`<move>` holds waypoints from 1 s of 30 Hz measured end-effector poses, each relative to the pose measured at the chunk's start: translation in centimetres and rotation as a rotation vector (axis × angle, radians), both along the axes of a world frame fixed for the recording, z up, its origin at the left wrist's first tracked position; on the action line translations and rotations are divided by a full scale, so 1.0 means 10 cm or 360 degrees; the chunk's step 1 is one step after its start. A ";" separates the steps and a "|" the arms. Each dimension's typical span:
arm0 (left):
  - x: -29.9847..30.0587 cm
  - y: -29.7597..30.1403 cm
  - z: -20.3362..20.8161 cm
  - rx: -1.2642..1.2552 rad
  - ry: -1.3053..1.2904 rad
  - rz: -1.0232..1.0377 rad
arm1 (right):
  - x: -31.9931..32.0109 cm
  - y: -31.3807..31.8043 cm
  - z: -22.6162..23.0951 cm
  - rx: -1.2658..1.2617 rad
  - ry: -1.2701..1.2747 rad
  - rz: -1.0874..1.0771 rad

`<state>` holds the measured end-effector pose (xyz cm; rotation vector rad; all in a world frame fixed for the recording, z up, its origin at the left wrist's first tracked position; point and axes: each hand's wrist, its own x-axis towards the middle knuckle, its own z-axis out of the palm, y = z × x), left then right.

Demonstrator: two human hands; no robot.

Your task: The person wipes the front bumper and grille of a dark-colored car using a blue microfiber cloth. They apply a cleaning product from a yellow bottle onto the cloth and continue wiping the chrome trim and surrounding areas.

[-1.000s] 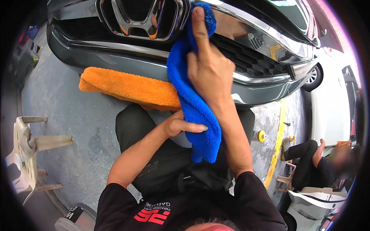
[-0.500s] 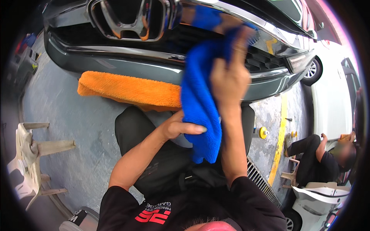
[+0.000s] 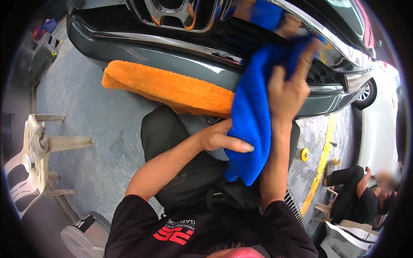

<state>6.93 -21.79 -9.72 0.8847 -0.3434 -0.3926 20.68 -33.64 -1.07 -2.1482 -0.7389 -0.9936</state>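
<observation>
A blue microfiber cloth point(image 3: 251, 116) stretches between my two hands in front of a dark grey car's front end. My left hand point(image 3: 221, 138) grips its lower part, thumb lying over the fabric. My right hand point(image 3: 290, 88), a little blurred, has its other fingers curled and its index finger reaching up along the cloth's upper end, against the glossy grille trim point(image 3: 262, 15). Whether the fingertip touches the trim directly is hidden by cloth and blur. An orange microfiber towel point(image 3: 167, 88) lies folded lengthwise along the lower bumper point(image 3: 172, 64), left of the blue cloth.
A beige plastic chair point(image 3: 41, 150) stands at the left, near a translucent bucket point(image 3: 88, 236). On the right are a yellow-ended round item point(image 3: 305, 154), a floor drain grate point(image 3: 294, 210), a seated person point(image 3: 352, 193) and a white car point(image 3: 378, 133).
The view has shifted, so the car's front end and towel sit further right. Both hands and the blue cloth also appear further right, with the right hand still up at the trim.
</observation>
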 end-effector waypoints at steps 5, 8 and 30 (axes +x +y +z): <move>0.01 -0.05 -0.02 0.0019 -0.0063 -0.0056 | -0.11 -0.01 0.10 0.0356 0.0264 -0.0092; 0.02 0.00 -0.04 0.0167 0.0031 -0.0054 | -0.28 0.29 0.11 0.0160 0.0289 0.0216; -0.07 0.05 -0.25 -0.0039 0.0160 0.0155 | -0.21 0.12 0.04 0.0135 0.0260 0.0064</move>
